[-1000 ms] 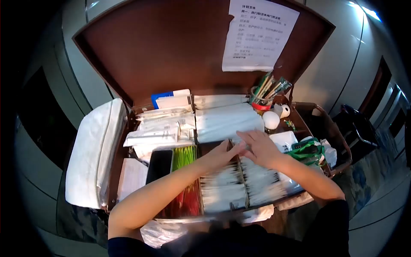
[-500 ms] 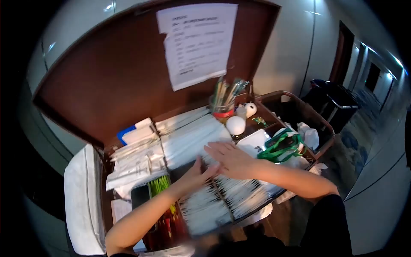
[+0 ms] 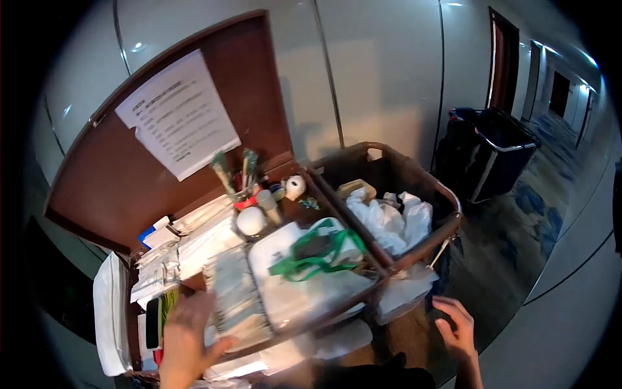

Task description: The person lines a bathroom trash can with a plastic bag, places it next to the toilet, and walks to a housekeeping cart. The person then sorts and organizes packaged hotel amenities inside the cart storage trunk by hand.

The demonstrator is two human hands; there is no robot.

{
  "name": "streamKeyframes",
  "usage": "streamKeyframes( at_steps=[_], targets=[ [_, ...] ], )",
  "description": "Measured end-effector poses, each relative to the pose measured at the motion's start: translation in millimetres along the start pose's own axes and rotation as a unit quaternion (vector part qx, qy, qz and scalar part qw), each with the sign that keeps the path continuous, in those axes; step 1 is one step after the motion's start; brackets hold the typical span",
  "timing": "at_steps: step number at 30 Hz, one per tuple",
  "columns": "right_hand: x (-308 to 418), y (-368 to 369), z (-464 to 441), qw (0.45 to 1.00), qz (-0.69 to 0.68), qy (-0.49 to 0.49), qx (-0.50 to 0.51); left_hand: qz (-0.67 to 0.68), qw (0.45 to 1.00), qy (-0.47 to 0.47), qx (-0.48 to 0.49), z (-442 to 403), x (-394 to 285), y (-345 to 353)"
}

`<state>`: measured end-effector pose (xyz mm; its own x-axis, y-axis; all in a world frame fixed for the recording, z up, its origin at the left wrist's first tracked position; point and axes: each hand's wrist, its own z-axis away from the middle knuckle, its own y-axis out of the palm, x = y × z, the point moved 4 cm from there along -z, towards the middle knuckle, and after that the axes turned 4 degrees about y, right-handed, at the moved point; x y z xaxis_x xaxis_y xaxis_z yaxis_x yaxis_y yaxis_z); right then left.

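Observation:
My left hand (image 3: 189,337) is over the front left of an open brown case (image 3: 382,285), blurred, fingers stretched with the thumb apart and nothing visible in it. Beside it lie a dark phone (image 3: 154,323) and green packets (image 3: 170,301). Rows of white packets (image 3: 234,292) stand just right of this hand. My right hand (image 3: 457,329) hangs in the air right of the case, loosely bent, thumb and fingers apart, holding nothing. Its nearest thing is a whitish plastic bag (image 3: 407,295) at the case's outer corner. A green-strapped bundle (image 3: 317,253) rests on white items inside the case.
The raised lid carries a printed sheet (image 3: 178,117). A cup of wrapped sticks (image 3: 243,191) and a white ball-shaped item (image 3: 251,222) stand near the hinge. A brown bin (image 3: 450,201) with crumpled white plastic adjoins the case. A dark cart (image 3: 495,152) stands in the corridor.
My hands have parted: the left moved left and down, the right moved right and down beyond the case. The view has turned rightward, showing more of the bin and corridor.

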<state>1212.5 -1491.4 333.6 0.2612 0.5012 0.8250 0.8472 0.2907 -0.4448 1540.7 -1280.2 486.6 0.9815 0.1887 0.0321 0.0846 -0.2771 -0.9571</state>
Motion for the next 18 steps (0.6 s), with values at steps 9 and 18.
streamKeyframes(
  at_steps=[9, 18],
  targets=[
    [-114.0, -132.7, 21.1, 0.994, 0.074, 0.071, 0.027, 0.607, 0.702, 0.222, 0.299, -120.7, -303.9, 160.4],
    [-309.8, -220.6, -37.8, 0.950, 0.101, 0.289, 0.061, 0.581, 0.624, 0.262, 0.452, -279.9, -508.3, 300.6]
  ],
)
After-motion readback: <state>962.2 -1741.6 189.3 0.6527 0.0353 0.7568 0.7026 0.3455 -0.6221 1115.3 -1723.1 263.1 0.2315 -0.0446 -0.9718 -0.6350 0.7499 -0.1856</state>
